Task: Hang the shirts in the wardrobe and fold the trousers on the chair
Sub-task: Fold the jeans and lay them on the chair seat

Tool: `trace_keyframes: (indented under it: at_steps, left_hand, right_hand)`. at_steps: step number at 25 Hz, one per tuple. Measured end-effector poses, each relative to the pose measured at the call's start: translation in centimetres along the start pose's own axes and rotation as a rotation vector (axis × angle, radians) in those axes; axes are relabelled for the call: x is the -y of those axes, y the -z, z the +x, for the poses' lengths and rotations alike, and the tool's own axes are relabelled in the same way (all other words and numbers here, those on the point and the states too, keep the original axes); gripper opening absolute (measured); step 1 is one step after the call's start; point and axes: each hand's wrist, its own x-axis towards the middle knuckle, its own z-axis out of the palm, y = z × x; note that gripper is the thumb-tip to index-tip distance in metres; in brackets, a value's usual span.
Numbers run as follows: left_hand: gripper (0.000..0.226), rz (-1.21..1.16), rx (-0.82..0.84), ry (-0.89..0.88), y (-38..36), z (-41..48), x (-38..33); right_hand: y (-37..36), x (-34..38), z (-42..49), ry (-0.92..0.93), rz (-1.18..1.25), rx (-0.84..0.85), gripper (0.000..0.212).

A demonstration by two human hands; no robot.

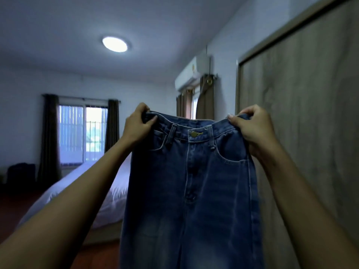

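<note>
1. Bare arms (73,206) reach up from both bottom corners.
2. Left hand (138,124) and right hand (252,131) each pinch the waistband of the blue trousers (190,191), middle of frame.
3. Held high, likely so the 2 legs hang straight for folding.

Both bare arms reach forward and upward, rising from the lower corners of the view and converging toward the middle. They are almost straight, with only a slight bend showing. The left hand (138,123) is raised at about the same height as the right hand (250,129), and the two are held well apart. Each grips one end of the waistband of a pair of jeans (194,181). The left hand's fingers curl over the top edge while its thumb presses the near face, pointing inward. The right hand mirrors it, with the thumb lying along the near side and the fingers hooked over the top. Both wrists are tilted slightly back.
</note>
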Motion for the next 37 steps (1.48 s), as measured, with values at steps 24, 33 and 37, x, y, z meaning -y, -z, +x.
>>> trace_keyframes:
  at_steps: [24, 33, 37]
  left_hand:
    - [0.023, -0.626, 0.14, 0.381, -5.1, 3.4, -9.4]
    - [0.041, -0.689, 0.402, 0.358, -5.4, 2.6, -11.7]
    - [0.05, -0.7, 0.598, 0.279, -4.5, 2.2, -11.8]
  right_hand:
    - [-1.6, 2.0, 7.8, -0.507, 0.241, 0.226, 0.009]
    - [-2.5, 3.9, 6.2, -0.525, 0.346, 0.369, 0.014]
    - [-2.3, 4.4, 6.5, -0.563, 0.403, 0.375, 0.01]
